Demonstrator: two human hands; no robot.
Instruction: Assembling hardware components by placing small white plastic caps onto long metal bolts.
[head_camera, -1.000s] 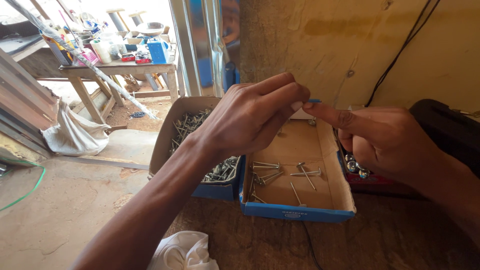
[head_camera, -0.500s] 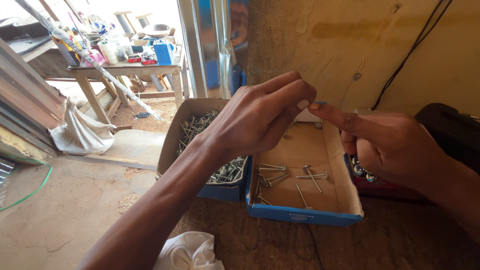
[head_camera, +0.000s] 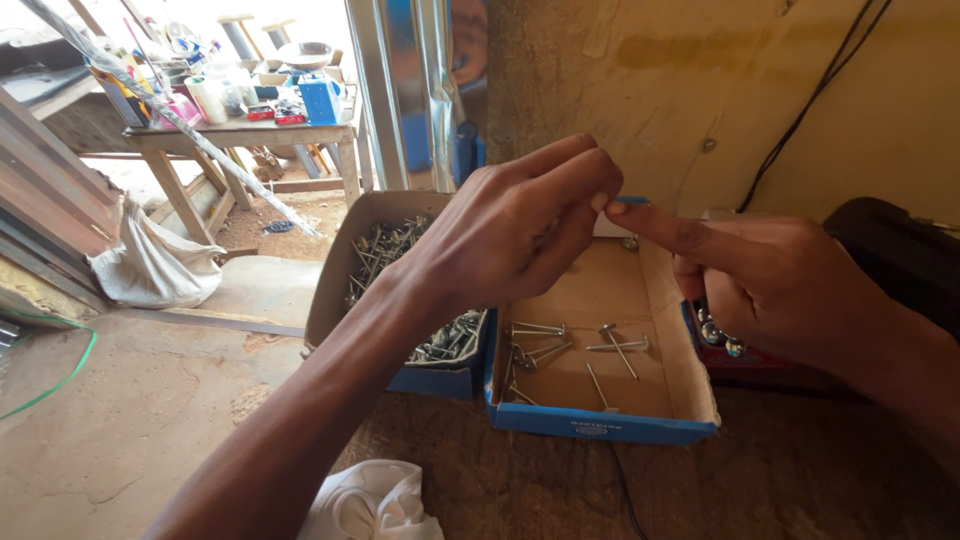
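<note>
I see left hand (head_camera: 510, 225) fingertips pinched against the right hand (head_camera: 780, 285) extended index tip, above the blue cardboard box (head_camera: 600, 420); whatever's pinched is too small to make out. Right hand's other fingers curled. Box is open, brown inside, a few loose roofing nails (head_camera: 570, 345) on its floor. Fuller nail box (head_camera: 345, 265) just left, touching it
</note>
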